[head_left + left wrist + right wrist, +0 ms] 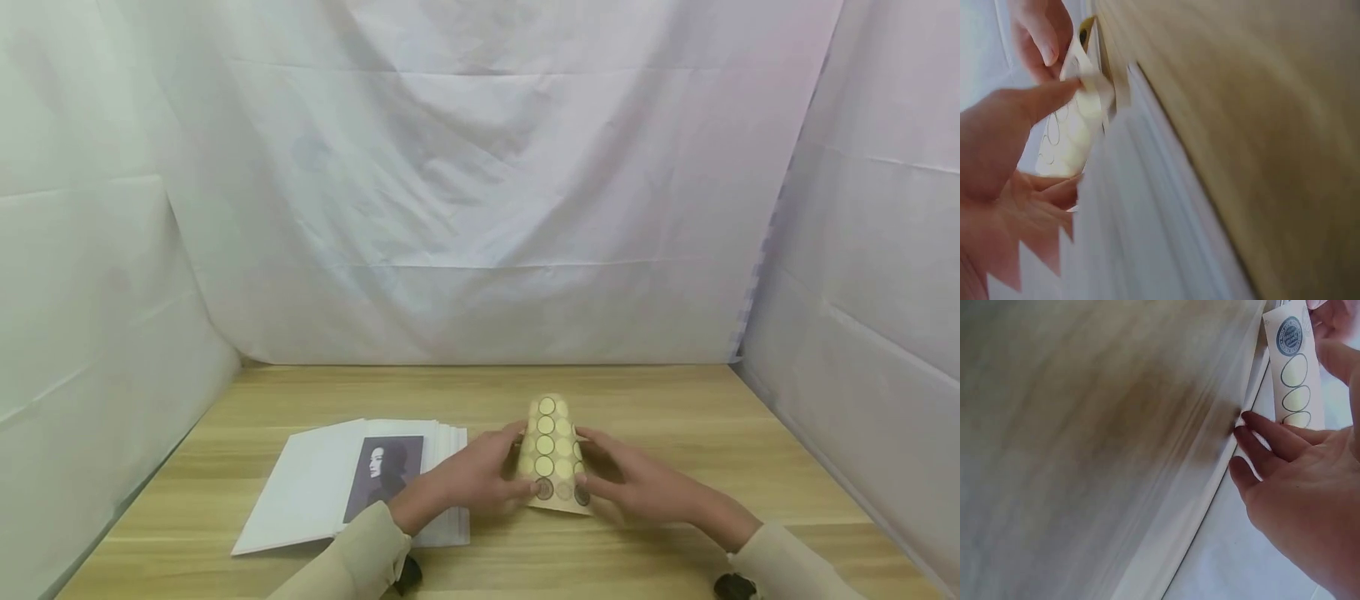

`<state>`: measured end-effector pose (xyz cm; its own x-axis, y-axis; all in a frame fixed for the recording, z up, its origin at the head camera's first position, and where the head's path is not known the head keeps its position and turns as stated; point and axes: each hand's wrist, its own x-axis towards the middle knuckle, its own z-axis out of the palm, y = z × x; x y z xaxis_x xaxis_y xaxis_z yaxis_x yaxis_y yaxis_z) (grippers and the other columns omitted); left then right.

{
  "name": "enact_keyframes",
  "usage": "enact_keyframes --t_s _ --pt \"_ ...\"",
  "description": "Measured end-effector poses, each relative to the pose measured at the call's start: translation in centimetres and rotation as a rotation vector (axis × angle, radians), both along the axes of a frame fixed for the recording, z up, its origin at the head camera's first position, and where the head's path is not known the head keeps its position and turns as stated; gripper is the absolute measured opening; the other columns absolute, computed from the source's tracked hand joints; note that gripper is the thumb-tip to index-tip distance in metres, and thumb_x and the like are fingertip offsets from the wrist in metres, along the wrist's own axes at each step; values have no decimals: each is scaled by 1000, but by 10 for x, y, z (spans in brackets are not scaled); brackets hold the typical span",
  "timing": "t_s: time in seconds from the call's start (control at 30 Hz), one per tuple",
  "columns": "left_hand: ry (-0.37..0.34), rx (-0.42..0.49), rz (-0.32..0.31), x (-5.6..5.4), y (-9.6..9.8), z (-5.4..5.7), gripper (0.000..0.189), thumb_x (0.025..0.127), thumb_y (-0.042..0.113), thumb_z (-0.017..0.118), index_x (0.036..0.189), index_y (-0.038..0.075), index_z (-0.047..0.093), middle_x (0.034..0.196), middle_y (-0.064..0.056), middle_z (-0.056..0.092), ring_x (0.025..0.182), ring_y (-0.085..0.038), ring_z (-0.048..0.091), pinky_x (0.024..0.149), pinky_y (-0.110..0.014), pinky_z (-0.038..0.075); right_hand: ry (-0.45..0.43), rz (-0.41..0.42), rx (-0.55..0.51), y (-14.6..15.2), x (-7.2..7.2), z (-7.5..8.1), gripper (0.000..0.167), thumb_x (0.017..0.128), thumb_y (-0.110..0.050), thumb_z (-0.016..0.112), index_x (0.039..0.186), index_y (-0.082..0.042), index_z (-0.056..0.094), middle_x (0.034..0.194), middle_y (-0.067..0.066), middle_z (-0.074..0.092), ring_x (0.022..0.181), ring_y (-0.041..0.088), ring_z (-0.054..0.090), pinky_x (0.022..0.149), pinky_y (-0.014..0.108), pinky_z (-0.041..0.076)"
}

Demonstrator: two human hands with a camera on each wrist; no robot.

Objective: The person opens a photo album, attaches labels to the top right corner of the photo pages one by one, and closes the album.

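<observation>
While both of your hands meet near the front middle of the worktop [675,400], they hold a sticker sheet [553,454] between them, bowed upward so that it arches off the wood. Your left hand [472,475] grips the sheet's left edge, with the thumb and fingers curled onto it; in the left wrist view the thumb presses against the pale backing while the other fingers [1047,194] tuck under. Your right hand [637,483] takes the right edge, its fingers bent around the sheet. In the right wrist view those fingers [1272,440] lie against the sheet's side, just beside a row of oval outlines and one printed round sticker [1289,336] near the end of the strip.

You can see the sheet carries rows of round stickers: the ones higher up look pale and blank, the ones along the lower edge are darker and printed. Its lower edge sits close to the worktop, though you cannot tell whether it touches.

Just to the left, a stack of white cards [352,487] lies flat on the wood, a black-and-white portrait photo [384,473] showing on top. Your left wrist crosses over the stack's right edge. White cloth [480,208] hangs behind and at both sides.
</observation>
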<state>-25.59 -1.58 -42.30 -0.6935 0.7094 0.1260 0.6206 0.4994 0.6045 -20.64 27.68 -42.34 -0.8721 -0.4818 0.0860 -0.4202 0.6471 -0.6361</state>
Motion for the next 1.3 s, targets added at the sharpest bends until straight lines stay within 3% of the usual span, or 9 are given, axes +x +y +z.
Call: enact_keyframes --t_s 0.13,0.33,0.5,0.7,0.9,1.0,1.13,1.2,1.3 --pt "-79 115 66 1 1 1 96 92 21 88 168 9 31 143 -13 69 130 -25 69 113 -39 57 -29 -30 -72 0 -1 2 75 108 -40 67 166 -7 33 150 21 65 137 39 65 114 59 53" --pt "-200 263 140 3 4 1 100 86 2 90 167 10 34 139 -17 64 102 -20 75 82 -22 63 -55 -98 -180 0 -7 1 79 103 -29 75 163 3 35 127 13 75 116 27 76 104 40 63" --pt "-242 331 178 4 5 -1 86 85 -2 89 158 5 45 132 -15 67 103 -21 75 83 -22 64 -188 -183 -306 1 -9 0 82 99 -24 80 160 7 35 118 14 70 113 26 77 97 26 62" --pt "-422 469 161 7 3 -4 49 92 3 83 135 7 59 123 -11 75 113 -27 76 98 -36 65 -208 -221 -430 1 -7 2 65 100 -18 78 149 7 43 116 19 65 109 25 77 93 28 65" --pt "-594 574 71 12 1 -3 65 90 -6 77 146 14 49 129 -15 75 114 -33 78 95 -42 66 -185 -214 -503 1 -7 2 56 101 -13 76 144 7 46 115 20 64 94 19 77 83 39 69" --pt "-598 589 52 14 2 -1 73 89 -9 76 151 16 45 130 -15 74 112 -32 78 92 -39 67 -169 -231 -509 2 -6 4 58 102 -14 75 147 4 44 116 23 66 96 19 78 83 39 69" --pt "-578 582 66 16 3 1 76 89 -8 76 154 16 44 131 -14 73 113 -31 78 93 -39 67 -6 -292 -424 -2 -3 7 69 101 -20 79 155 -2 40 123 21 64 103 17 72 86 30 66" --pt "-571 581 71 17 3 2 77 90 -7 76 155 15 43 132 -15 73 115 -32 78 93 -39 67 169 -329 -336 -7 0 10 70 98 -21 82 154 -2 44 123 14 64 104 15 66 84 26 63" --pt "-562 583 69 19 4 3 77 91 -6 76 157 14 42 134 -17 71 119 -34 76 95 -40 66 468 -316 -185 -17 5 13 52 92 -15 87 136 -3 60 114 3 67 98 13 62 75 25 59"
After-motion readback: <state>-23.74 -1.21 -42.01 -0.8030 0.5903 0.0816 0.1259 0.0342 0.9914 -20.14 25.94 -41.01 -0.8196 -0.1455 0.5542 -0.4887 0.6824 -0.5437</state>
